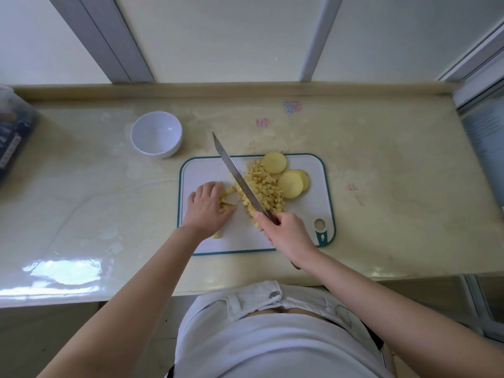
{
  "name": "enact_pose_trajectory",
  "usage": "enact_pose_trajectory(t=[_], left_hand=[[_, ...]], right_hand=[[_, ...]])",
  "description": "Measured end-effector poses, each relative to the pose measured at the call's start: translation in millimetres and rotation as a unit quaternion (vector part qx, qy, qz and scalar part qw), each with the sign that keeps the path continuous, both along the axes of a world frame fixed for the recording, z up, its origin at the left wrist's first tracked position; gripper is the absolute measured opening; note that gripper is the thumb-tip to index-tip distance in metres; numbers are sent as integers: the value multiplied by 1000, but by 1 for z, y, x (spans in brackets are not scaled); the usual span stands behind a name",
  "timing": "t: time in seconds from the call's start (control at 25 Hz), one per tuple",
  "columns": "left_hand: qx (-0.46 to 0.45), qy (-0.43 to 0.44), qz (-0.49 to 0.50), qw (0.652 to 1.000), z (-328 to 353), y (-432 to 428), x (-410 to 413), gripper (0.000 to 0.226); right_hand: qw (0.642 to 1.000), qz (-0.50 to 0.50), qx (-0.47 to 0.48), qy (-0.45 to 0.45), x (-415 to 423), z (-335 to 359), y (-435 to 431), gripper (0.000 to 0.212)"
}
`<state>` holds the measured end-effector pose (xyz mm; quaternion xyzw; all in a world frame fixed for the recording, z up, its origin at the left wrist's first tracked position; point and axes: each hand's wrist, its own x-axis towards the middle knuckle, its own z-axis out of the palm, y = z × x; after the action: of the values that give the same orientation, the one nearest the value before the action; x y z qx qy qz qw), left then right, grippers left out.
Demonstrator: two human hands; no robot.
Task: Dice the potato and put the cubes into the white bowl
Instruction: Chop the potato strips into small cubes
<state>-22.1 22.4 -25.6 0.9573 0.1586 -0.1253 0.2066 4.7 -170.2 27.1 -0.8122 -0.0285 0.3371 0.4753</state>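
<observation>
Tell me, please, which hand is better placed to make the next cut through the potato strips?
Right. The right hand grips the knife, its blade poised beside the potato strips on the cutting board; the left hand holds those strips down.

Glossy cream stone countertop fills the middle. A raised lip runs along its far edge, and pale panels split by grey frame bars rise behind it. Bright glare sits on the countertop's near-left edge, faint pink and blue smudges toward its back — a clear plastic container stands at its left end.
</observation>
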Motion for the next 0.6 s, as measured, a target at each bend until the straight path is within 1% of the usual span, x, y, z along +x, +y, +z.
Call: enact_pose_trajectory(t=[0.08, 0.2, 0.28, 0.48, 0.6], left_hand=[[57, 18, -58, 997, -4, 2, -4, 65], [90, 4, -89, 992, -7, 0, -11, 57], [94, 1, -86, 992, -6, -2, -13, 51], [91, 20, -60, 994, -4, -7, -11, 59], [55, -24, -18, 998, -6, -5, -17, 55]], right_hand=[[1000, -1, 2, 2, 0, 0, 0, 54], [1000, 1, -3, 10, 0, -1, 0, 48], [1000, 5, -12, 17, -1, -3, 0, 43], [999, 7, -27, 29, -4, -11, 3, 41], [998, 19, -50, 21, -5, -15, 8, 44]])
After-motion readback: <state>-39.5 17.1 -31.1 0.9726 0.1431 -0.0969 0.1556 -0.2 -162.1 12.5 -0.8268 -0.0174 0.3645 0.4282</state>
